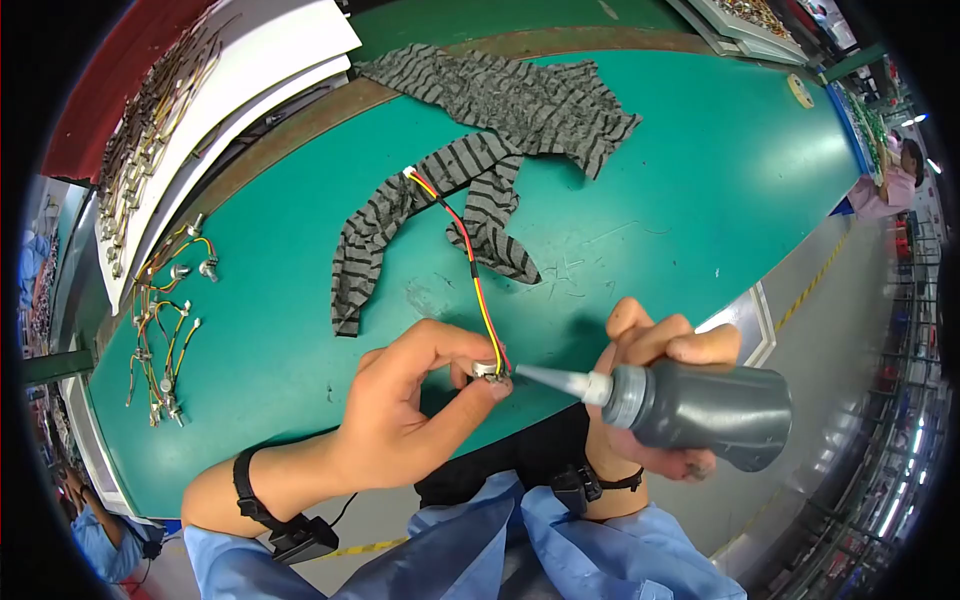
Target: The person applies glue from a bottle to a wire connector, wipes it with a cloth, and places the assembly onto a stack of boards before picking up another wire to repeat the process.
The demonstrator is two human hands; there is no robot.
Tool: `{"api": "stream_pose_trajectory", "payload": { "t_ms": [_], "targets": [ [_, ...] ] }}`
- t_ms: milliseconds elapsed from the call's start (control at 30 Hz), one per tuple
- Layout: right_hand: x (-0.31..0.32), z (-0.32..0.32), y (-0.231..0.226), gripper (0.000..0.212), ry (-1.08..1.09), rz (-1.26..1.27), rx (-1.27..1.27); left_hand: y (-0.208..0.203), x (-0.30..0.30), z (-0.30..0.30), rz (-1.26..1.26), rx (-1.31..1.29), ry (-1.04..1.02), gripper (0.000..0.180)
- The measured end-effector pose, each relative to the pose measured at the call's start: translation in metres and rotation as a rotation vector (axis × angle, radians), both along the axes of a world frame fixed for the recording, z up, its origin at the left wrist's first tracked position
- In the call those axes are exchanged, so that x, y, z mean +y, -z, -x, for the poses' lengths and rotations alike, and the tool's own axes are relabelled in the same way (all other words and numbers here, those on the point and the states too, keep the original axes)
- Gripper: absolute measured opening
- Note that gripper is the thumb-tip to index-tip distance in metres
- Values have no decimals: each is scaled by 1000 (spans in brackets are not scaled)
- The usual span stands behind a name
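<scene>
Between the thumb and fingers of my left hand (pixel 415 405) is a small round metal potentiometer (pixel 486 370), its terminals facing right. Red, yellow and black wires (pixel 472 262) run up from it to a white plug (pixel 410 172) lying on a striped cloth (pixel 500 100). My right hand (pixel 650 350) is wrapped around a squeeze bottle (pixel 715 405) of dark grey liquid, tipped on its side. The bottle's tapered nozzle (pixel 550 380) points left, with its tip right beside the potentiometer's terminals; whether it touches them I cannot tell.
Several wired potentiometers (pixel 165 385) lie on the green table (pixel 680 230) at the left. White boards (pixel 255 60) with more wired parts stand at the back left. A tape roll (pixel 800 90) and a blue tray (pixel 855 130) sit at the far right. Other people work nearby.
</scene>
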State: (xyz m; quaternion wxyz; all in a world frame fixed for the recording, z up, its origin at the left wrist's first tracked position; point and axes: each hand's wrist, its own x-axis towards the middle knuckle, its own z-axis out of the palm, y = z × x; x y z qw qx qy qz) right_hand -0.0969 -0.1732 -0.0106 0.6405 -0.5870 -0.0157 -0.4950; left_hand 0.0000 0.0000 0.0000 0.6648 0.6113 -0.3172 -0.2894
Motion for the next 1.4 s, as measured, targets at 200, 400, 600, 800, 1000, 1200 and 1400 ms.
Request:
{"api": "stream_pose_trajectory", "payload": {
  "t_ms": [200, 400, 600, 800, 1000, 1200, 1400],
  "targets": [
    [0, 4, -1, 79, -114, 1, -24, 2, -3, -1, 76, -96, -52, 25],
    [-11, 4, 8, 85, -196, 116, -84, -3, 2, -6, 24, -113, 69, 28],
    [-9, 1, 9, 86, -172, 132, -79, -3, 1, -6, 14, -155, 40, 26],
    [3, -1, 4, 82, -97, 38, -37, -4, 0, -7, -4, -190, 32, 26],
    [3, -3, 6, 79, -84, 18, -63, -2, -1, -7, 20, -223, 22, 26],
    [4, -3, 6, 77, -81, 19, -41, 0, 1, -8, 31, -237, 29, 27],
    [6, -4, 7, 76, -59, 31, -32, 1, 0, -8, 36, -245, 24, 27]
  ]
}}
